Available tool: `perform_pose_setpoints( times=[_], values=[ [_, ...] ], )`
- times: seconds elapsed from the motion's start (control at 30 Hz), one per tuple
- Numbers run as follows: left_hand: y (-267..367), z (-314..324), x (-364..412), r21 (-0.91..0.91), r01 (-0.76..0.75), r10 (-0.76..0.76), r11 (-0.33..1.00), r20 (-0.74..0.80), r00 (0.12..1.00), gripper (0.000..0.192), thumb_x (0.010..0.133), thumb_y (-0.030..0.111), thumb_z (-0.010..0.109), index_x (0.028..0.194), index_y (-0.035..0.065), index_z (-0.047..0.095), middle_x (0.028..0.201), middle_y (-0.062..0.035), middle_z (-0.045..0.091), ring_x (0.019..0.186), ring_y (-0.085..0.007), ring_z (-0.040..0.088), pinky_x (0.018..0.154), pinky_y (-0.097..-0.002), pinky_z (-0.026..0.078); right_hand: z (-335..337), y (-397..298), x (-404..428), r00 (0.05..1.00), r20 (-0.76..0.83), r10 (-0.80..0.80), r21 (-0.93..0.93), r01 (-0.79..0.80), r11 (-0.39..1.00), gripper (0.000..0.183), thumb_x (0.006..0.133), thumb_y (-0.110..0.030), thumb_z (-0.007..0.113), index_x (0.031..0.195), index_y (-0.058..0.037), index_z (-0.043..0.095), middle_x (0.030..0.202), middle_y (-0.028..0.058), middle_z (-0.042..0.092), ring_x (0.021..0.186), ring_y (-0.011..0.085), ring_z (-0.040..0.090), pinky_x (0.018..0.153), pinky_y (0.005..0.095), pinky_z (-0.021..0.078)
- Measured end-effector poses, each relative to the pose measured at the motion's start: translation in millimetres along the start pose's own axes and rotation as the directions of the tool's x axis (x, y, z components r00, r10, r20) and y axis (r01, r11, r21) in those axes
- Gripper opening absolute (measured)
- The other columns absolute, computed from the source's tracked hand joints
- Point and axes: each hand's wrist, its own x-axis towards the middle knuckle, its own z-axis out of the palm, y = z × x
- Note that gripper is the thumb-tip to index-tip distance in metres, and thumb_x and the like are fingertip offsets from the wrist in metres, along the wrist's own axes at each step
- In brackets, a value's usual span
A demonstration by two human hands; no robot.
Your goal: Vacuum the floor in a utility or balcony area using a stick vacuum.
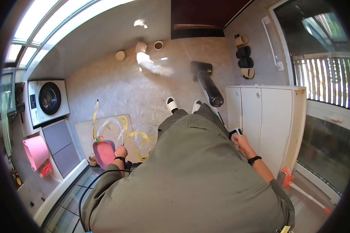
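My right hand (242, 144) is closed around the grey handle (236, 135) of an upright cordless floor cleaner. From there its thin shaft runs forward to the dark body (210, 88), and the wide floor head (199, 69) rests on the floor beyond my right foot. My left hand (121, 152) is closed on the end of a translucent, ridged white-and-yellow strip (109, 120), whose loops spread over a beige mat (86, 131). A pink tray with a mauve rim (105, 154) lies just left of that hand.
A white-and-tan cat (144, 59), partly blurred, stands ahead near two round bowls (120, 55). White cabinets (275, 113) flank my right side. Slippers (245, 51) hang on the wall. At left are a front-loading washing machine (48, 100) and a pink tub (36, 152).
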Motion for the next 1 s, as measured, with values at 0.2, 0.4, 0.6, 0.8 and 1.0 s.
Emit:
perform_pose_setpoints(
  times=[0.2,0.4,0.6,0.8,1.0],
  values=[
    [4,-7,0,0.035,-0.012,0.014,0.999,-0.040,0.999,0.027,0.089,0.016,0.051,0.109,0.0028,0.064,0.108,-0.0220,0.068,0.103,-0.0368,0.066,0.086,-0.0462,0.053,-61,-20,-28,0.992,-0.124,0.029,-0.479,-0.085,0.874,0.022,0.076,-0.007,0.060,0.059,0.0039,0.053,0.049,0.0109,0.052,0.040,0.0216,0.052,0.042,0.0373,0.0431],
    [-11,8,-14,0.117,-0.144,0.149,0.983,-0.034,0.988,0.029,0.091,0.018,0.047,0.106,-0.0007,0.064,0.108,-0.0232,0.067,0.103,-0.0396,0.064,0.087,-0.0510,0.051,-71,-36,16,0.989,0.029,-0.144,-0.637,0.129,0.760,0.031,0.075,-0.017,0.059,0.051,0.0028,0.055,0.044,0.0115,0.054,0.037,0.0222,0.056,0.043,0.0355,0.0466],
    [5,-39,-87,0.094,-0.053,0.058,0.994,-0.045,0.997,0.032,0.089,0.015,0.047,0.111,-0.0012,0.062,0.108,-0.0260,0.066,0.103,-0.0407,0.064,0.089,-0.0495,0.051,-18,-38,116,0.940,0.083,-0.330,-0.621,0.308,0.721,0.034,0.074,-0.027,0.058,0.059,0.0032,0.063,0.051,0.0193,0.059,0.049,0.0323,0.063,0.052,0.0421,0.0502],
    [9,-66,-161,0.074,0.112,-0.101,0.991,-0.142,0.985,0.029,0.089,0.019,0.048,0.108,0.0013,0.062,0.109,-0.0251,0.066,0.104,-0.0407,0.063,0.088,-0.0492,0.051,18,-58,187,0.914,0.040,-0.405,-0.373,0.389,0.842,0.030,0.075,-0.023,0.061,0.065,0.0048,0.063,0.054,0.0169,0.061,0.048,0.0281,0.063,0.047,0.0408,0.0491],
    [15,-50,-207,0.125,0.140,-0.124,0.982,-0.127,0.984,0.036,0.083,0.027,0.063,0.108,0.0010,0.062,0.106,-0.0239,0.068,0.100,-0.0416,0.064,0.084,-0.0498,0.051,-14,-9,186,0.953,0.133,-0.273,-0.272,0.300,0.914,0.032,0.077,-0.023,0.063,0.060,0.0031,0.058,0.050,0.0109,0.057,0.040,0.0209,0.057,0.043,0.0364,0.0452]
  ],
)
